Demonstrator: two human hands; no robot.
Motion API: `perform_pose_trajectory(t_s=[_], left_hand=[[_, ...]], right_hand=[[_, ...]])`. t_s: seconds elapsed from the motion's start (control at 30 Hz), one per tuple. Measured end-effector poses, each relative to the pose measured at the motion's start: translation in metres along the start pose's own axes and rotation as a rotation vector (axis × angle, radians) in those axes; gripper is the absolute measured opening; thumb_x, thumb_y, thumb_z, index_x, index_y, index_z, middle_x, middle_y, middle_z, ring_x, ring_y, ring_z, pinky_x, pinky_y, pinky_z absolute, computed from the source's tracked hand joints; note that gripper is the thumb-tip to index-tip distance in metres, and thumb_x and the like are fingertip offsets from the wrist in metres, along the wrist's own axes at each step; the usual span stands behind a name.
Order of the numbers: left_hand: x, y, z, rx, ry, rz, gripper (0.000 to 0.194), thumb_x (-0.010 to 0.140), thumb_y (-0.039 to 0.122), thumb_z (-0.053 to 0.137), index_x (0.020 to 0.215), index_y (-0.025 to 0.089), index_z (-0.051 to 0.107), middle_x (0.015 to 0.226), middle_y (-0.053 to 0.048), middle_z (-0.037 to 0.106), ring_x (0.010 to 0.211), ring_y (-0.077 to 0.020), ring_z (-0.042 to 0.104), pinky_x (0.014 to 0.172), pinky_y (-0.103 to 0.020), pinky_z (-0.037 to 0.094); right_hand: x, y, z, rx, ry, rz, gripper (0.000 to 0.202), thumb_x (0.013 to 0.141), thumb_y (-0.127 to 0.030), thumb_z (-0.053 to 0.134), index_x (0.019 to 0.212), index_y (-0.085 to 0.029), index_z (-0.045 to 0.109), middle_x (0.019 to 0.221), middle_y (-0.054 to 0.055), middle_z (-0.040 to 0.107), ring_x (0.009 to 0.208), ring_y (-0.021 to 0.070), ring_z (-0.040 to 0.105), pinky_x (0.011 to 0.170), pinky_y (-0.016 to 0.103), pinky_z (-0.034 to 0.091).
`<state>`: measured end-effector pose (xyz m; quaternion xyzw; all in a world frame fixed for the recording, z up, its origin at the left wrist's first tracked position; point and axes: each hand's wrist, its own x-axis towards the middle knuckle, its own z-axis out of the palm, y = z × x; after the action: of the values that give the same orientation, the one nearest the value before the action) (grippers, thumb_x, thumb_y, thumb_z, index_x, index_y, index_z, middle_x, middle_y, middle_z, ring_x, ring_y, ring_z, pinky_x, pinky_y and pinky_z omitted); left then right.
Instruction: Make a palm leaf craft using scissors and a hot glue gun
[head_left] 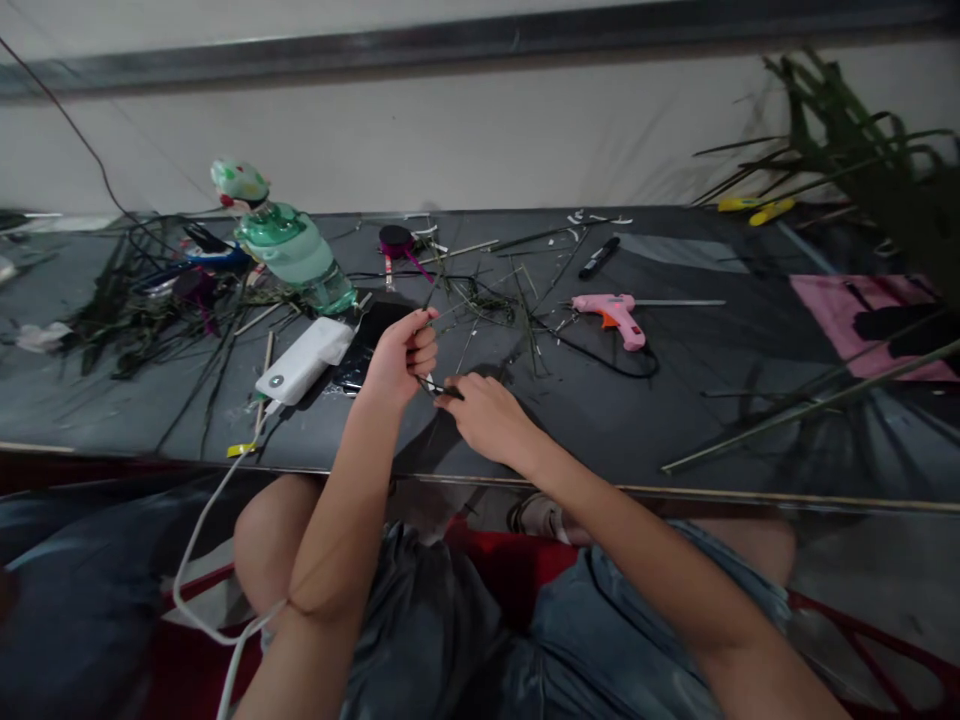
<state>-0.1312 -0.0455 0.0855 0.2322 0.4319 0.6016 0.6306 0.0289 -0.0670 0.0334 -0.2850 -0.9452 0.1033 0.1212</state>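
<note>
Over the near middle of the dark table, my left hand (401, 355) is closed in a loose fist around a thin dark leaf strip (431, 293), whose end sticks up past the thumb. Just to its right, my right hand (484, 415) pinches a narrow dark piece (430, 387) that spans the small gap between both hands. Whether this piece belongs to the same strip cannot be made out. Close behind my left hand lies a black phone-like slab (373, 335). Scattered thin green stems and leaf scraps (487, 300) lie beyond the hands.
A pink glue gun (607, 308) with a glue stick lies right, near a black marker (598, 258). On the left are a white power bank (306, 360) with a cable and a tilted green bottle (296, 255). Long leaves (855, 150) crowd the right; another person sits at left.
</note>
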Motion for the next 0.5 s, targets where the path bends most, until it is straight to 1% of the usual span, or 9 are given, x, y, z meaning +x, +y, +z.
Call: perform_pose_trajectory(t_s=[0.07,0.13,0.2,0.3,0.37,0.4,0.43,0.5], left_hand=[[-0.004,0.008,-0.003,-0.017,-0.040,0.032,0.013,0.088,0.019,0.052,0.079,0.016,0.061,0.046,0.011,0.025,0.031,-0.0032,0.015,0.029,-0.013,0.014],[-0.008,0.016,-0.008,-0.016,-0.077,0.053,0.013,0.088,0.020,0.053,0.080,0.016,0.061,0.046,0.010,0.026,0.031,-0.0034,0.016,0.029,-0.013,0.016],[-0.011,0.023,-0.011,-0.014,-0.081,0.074,0.013,0.089,0.021,0.053,0.079,0.016,0.061,0.046,0.010,0.026,0.031,-0.0034,0.017,0.029,-0.013,0.016],[-0.011,0.025,-0.014,-0.033,-0.055,0.088,0.016,0.090,0.021,0.051,0.079,0.016,0.061,0.046,0.010,0.025,0.031,-0.0036,0.017,0.029,-0.013,0.016],[-0.009,0.022,-0.013,-0.050,-0.053,0.078,0.017,0.091,0.022,0.049,0.079,0.016,0.061,0.047,0.009,0.025,0.031,-0.0038,0.017,0.028,-0.013,0.016],[-0.008,0.020,-0.012,-0.055,-0.056,0.064,0.018,0.091,0.024,0.050,0.079,0.016,0.061,0.047,0.009,0.025,0.031,-0.0039,0.017,0.028,-0.014,0.016],[-0.007,0.017,-0.010,-0.055,-0.060,0.043,0.018,0.090,0.025,0.050,0.079,0.016,0.061,0.047,0.009,0.025,0.031,-0.0038,0.017,0.028,-0.014,0.016],[-0.004,0.011,-0.006,-0.038,-0.075,-0.016,0.019,0.090,0.028,0.051,0.079,0.016,0.061,0.048,0.009,0.025,0.031,-0.0036,0.017,0.029,-0.014,0.015]], right_hand=[[0.005,0.000,0.005,-0.091,0.032,-0.139,0.031,0.098,-0.017,0.041,0.113,-0.021,0.069,0.135,0.010,0.055,0.117,0.0237,0.052,0.087,0.036,0.042],[0.003,0.005,0.005,-0.135,0.059,-0.217,0.028,0.098,-0.018,0.044,0.104,-0.021,0.070,0.141,0.008,0.051,0.123,0.0239,0.048,0.090,0.038,0.041],[-0.005,0.019,-0.002,-0.144,0.066,-0.240,0.024,0.097,-0.018,0.047,0.099,-0.020,0.071,0.145,0.008,0.048,0.129,0.0245,0.044,0.096,0.039,0.039],[-0.029,0.057,-0.024,-0.118,0.037,-0.191,0.021,0.095,-0.019,0.051,0.094,-0.020,0.072,0.145,0.008,0.048,0.132,0.0265,0.043,0.102,0.044,0.036],[-0.049,0.090,-0.044,-0.077,0.039,-0.080,0.018,0.092,-0.023,0.054,0.090,-0.020,0.072,0.142,0.008,0.050,0.128,0.0276,0.047,0.102,0.046,0.037],[-0.059,0.106,-0.055,-0.049,0.071,-0.008,0.018,0.092,-0.025,0.054,0.092,-0.020,0.071,0.138,0.009,0.053,0.125,0.0274,0.050,0.102,0.045,0.038],[-0.069,0.121,-0.066,-0.026,0.144,0.105,0.019,0.091,-0.025,0.053,0.099,-0.019,0.070,0.131,0.011,0.058,0.119,0.0261,0.054,0.100,0.043,0.041],[-0.085,0.143,-0.084,-0.015,0.352,0.431,0.035,0.088,-0.023,0.051,0.122,-0.018,0.059,0.115,0.012,0.065,0.094,0.0214,0.062,0.086,0.038,0.047]])
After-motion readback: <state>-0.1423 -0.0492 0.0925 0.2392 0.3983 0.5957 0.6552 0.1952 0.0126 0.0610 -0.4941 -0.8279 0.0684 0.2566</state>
